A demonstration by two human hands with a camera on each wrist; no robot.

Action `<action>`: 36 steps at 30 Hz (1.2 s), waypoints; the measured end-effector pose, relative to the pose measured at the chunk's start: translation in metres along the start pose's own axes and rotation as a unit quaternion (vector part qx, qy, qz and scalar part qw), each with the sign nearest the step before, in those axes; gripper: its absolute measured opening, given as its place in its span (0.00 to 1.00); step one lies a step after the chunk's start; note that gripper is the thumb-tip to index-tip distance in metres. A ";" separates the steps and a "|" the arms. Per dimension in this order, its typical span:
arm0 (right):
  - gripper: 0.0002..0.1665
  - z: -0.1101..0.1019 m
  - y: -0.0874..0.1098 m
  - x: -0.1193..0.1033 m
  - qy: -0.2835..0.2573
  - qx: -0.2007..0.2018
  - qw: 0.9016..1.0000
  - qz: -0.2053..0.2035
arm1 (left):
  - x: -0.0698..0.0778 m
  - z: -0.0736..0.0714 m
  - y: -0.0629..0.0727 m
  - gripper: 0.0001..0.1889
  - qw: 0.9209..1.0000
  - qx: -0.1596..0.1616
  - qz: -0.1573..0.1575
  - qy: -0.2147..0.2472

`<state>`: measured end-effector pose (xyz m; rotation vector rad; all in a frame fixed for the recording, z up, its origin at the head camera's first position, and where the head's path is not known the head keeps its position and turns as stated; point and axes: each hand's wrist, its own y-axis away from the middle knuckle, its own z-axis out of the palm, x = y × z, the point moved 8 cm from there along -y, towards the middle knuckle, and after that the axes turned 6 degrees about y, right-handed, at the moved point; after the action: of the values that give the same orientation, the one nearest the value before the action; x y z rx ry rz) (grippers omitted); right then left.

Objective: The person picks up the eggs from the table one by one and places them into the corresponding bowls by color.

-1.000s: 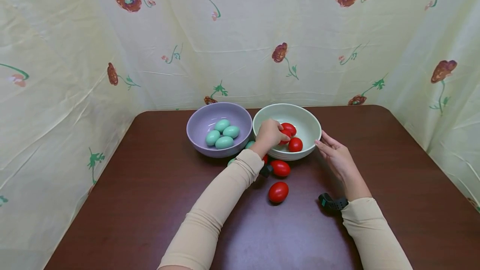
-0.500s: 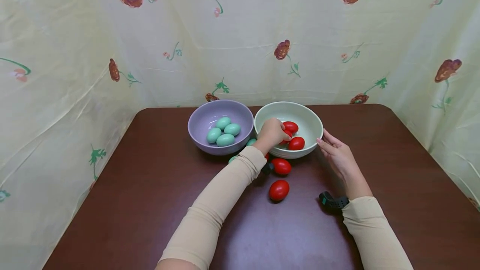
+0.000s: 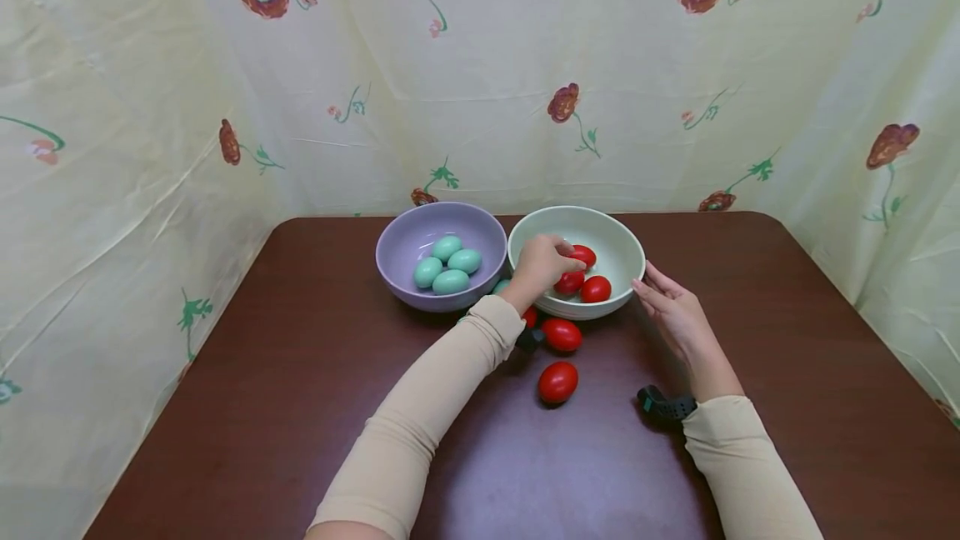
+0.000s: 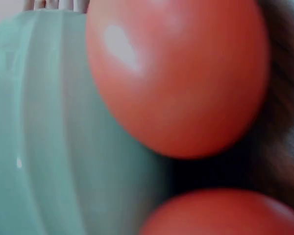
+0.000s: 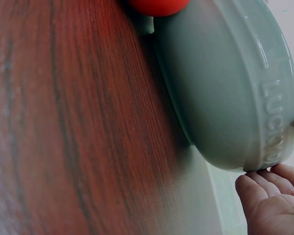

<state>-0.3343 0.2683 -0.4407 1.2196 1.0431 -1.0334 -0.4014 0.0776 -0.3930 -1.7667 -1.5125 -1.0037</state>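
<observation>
In the head view my left hand [image 3: 542, 265] reaches into the pale green bowl [image 3: 615, 240], its fingertips just over several red eggs. One red egg [image 3: 570, 282] lies right below the fingers; another egg [image 3: 596, 289] sits to its right, and a third egg [image 3: 582, 257] is partly covered by the fingers. My right hand [image 3: 675, 315] touches the bowl's right side with extended fingers, the thumb at the rim. The right wrist view shows these fingers [image 5: 272, 191] against the bowl's outer wall, below raised lettering.
A purple bowl [image 3: 390, 273] with several mint green eggs stands left of the green bowl. On the table [image 3: 225, 407], red eggs [image 3: 561, 335] lie before the green bowl, one nearer egg [image 3: 558, 382] apart. A mint egg [image 3: 501, 286] shows behind my left wrist. A floral curtain [image 3: 480, 107] hangs behind.
My left fingers have let go of the red egg, which now rests in the green bowl, and have lifted slightly off it. My right hand stays at the bowl.
</observation>
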 end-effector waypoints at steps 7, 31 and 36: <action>0.46 -0.001 0.000 0.004 0.004 -0.004 1.000 -0.009 | 0.000 -0.008 0.012 0.19 0.994 -0.012 0.040 0.105; 0.47 -0.004 -0.002 0.000 0.004 0.005 1.000 -0.008 | -0.007 -0.029 0.094 0.23 0.978 -0.088 0.051 0.184; 0.47 -0.002 -0.003 0.001 -0.001 0.001 1.000 -0.007 | -0.011 -0.020 0.111 0.25 0.969 -0.117 0.049 0.214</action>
<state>-0.3369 0.2702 -0.4423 1.2148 1.0514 -1.0475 -0.2959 0.0361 -0.3877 -1.6209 -1.0623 -1.4505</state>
